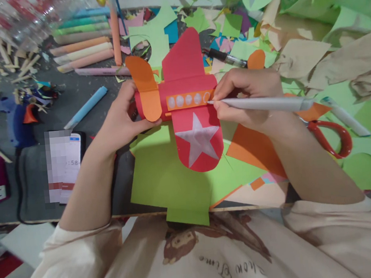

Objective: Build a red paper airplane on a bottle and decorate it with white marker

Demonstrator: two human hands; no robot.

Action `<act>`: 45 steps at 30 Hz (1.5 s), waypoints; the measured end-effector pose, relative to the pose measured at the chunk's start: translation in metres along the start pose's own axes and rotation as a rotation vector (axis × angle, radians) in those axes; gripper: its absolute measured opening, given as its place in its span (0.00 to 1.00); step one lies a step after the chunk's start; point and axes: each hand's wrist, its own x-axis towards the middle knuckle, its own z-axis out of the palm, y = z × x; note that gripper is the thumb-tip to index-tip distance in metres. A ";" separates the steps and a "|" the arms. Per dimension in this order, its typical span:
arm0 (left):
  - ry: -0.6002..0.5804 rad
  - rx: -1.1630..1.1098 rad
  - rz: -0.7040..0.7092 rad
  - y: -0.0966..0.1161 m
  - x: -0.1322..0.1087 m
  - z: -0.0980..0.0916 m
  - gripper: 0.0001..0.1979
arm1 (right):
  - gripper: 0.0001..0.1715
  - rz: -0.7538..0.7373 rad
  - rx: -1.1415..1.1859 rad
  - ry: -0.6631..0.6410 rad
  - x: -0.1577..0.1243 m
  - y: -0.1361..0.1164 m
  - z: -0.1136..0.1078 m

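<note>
A red paper airplane model with orange parts is held up above the table. My left hand grips its left end, by the orange paper propeller. My right hand pinches a silver-grey marker, whose tip touches the orange window strip on the plane's body. Several filled silver circles line that strip, and the rightmost circle is only an outline. A silver star covers the near wing. Part of the right end is hidden behind my right hand.
Red-handled scissors lie at right on green paper. Left are a blue glue gun, a phone and a light blue marker. Several markers and paper scraps fill the back. Green paper overhangs the front edge.
</note>
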 end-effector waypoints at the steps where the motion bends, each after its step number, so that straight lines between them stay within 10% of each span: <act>1: 0.003 0.006 0.004 0.000 0.000 0.000 0.35 | 0.12 0.012 0.020 0.001 0.000 -0.001 0.000; 45: -0.006 -0.030 -0.051 0.001 -0.001 0.001 0.34 | 0.10 0.089 0.049 0.036 -0.001 0.002 -0.001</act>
